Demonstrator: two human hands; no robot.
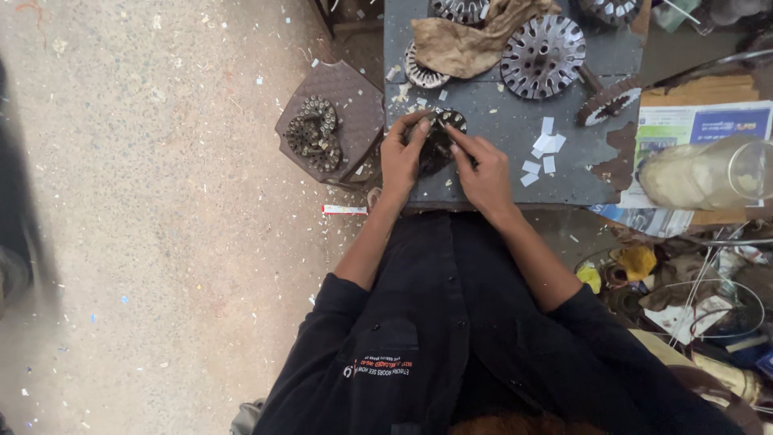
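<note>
My left hand (402,158) and right hand (483,171) both pinched a dark slotted metal disc (439,138) held between them over the grey bench (499,129), white paper strips (542,155) lying just right of my right hand.

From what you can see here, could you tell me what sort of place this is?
Probably a small motor repair workshop. Both hands, left and right, hold a slotted metal core on a worn grey bench; more cores and paper slips lie there, and the floor is littered with scraps.
</note>
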